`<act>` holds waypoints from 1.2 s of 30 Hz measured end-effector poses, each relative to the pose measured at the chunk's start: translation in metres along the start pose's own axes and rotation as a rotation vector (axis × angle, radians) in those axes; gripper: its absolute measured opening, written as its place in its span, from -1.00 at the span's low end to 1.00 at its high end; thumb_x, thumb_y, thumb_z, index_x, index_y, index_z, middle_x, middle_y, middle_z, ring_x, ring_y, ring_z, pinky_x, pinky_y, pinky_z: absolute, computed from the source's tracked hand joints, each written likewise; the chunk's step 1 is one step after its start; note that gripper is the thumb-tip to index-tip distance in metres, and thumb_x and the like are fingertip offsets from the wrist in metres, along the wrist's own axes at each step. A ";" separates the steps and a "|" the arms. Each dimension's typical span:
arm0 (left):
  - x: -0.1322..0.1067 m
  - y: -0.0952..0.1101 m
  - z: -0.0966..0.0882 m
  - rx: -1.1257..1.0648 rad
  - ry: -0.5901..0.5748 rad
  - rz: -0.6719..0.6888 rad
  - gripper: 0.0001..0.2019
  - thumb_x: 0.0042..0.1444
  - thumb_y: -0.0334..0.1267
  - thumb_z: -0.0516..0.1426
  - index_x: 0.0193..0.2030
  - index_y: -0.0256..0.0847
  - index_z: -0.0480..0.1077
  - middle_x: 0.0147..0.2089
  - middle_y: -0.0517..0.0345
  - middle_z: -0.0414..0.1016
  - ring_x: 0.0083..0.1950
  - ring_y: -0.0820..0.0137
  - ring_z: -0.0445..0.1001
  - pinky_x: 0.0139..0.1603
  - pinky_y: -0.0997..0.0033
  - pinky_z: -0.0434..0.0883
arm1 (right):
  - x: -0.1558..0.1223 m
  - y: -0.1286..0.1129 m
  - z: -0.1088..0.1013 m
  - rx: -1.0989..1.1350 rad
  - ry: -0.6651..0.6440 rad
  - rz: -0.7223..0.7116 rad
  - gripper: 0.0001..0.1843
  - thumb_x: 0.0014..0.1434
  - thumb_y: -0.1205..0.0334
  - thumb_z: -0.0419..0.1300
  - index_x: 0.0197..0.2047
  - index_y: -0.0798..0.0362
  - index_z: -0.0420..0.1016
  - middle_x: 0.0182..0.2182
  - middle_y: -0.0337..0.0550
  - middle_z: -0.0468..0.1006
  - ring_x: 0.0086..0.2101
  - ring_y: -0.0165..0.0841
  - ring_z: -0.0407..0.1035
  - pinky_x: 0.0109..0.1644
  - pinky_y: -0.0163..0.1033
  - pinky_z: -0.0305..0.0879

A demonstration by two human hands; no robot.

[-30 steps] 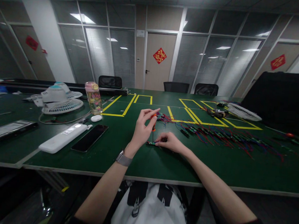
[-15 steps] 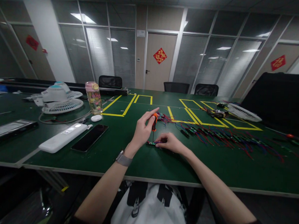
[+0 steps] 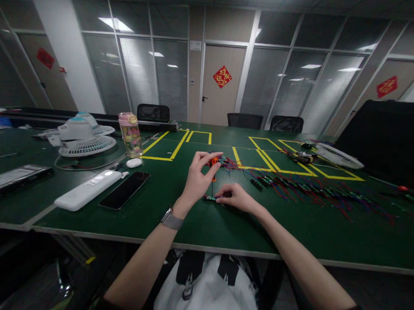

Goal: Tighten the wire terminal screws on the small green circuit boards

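Observation:
My left hand (image 3: 197,178) pinches the orange handle of a small screwdriver (image 3: 213,169), held upright with its tip down on a small green circuit board (image 3: 210,198). My right hand (image 3: 237,197) lies on the green table (image 3: 196,220) with its fingers pressed on that board, keeping it in place. A watch sits on my left wrist. Behind my hands a row of several similar boards with red and blue wires (image 3: 296,185) stretches to the right.
A black phone (image 3: 124,190) and a white oblong device (image 3: 87,190) lie to the left. Farther left are white fans (image 3: 83,138), a pink-capped bottle (image 3: 130,134) and a white mouse (image 3: 134,162). Yellow tape boxes mark the table; another fan (image 3: 336,156) lies far right.
My left fingers have shifted on the screwdriver handle, from stretched to curled round it, as they turn it. My right hand and the board have stayed put.

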State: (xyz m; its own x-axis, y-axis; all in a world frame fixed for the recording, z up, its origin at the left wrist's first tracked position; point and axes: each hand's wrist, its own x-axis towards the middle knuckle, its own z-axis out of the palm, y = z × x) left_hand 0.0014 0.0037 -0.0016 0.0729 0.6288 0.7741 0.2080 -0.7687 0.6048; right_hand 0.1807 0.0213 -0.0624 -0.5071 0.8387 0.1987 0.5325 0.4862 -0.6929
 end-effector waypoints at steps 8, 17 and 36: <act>-0.002 0.004 0.000 0.042 -0.004 0.095 -0.71 0.23 -0.28 0.12 0.09 -0.13 0.43 -0.12 0.09 0.45 -0.10 0.41 0.43 0.01 0.38 0.38 | -0.001 -0.003 0.000 -0.020 -0.005 -0.021 -0.77 0.08 0.18 0.28 -0.26 0.16 0.64 -0.44 -0.12 0.58 -0.44 -0.38 0.38 -0.32 -0.31 0.29; -0.002 0.005 0.000 -0.155 -0.117 0.025 -0.68 0.28 -0.30 0.04 0.13 -0.13 0.41 0.03 0.05 0.47 0.04 0.38 0.44 0.08 0.38 0.35 | -0.002 -0.006 -0.001 0.013 -0.008 -0.018 -0.78 0.06 0.22 0.28 -0.25 0.17 0.63 -0.44 -0.14 0.55 -0.45 -0.40 0.35 -0.34 -0.32 0.25; -0.001 0.005 0.000 -0.180 -0.089 0.003 -0.68 0.29 -0.30 0.00 0.13 -0.12 0.42 0.05 0.04 0.44 0.09 0.38 0.40 0.12 0.36 0.32 | -0.002 -0.007 0.002 0.011 0.004 -0.001 -0.78 0.06 0.21 0.29 -0.25 0.16 0.61 -0.47 -0.18 0.52 -0.44 -0.39 0.34 -0.33 -0.32 0.23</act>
State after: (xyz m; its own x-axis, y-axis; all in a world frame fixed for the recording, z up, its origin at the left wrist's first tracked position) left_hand 0.0025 -0.0002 0.0005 0.1606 0.6283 0.7612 0.0304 -0.7740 0.6324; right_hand 0.1767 0.0156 -0.0590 -0.5051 0.8390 0.2024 0.5246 0.4847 -0.6999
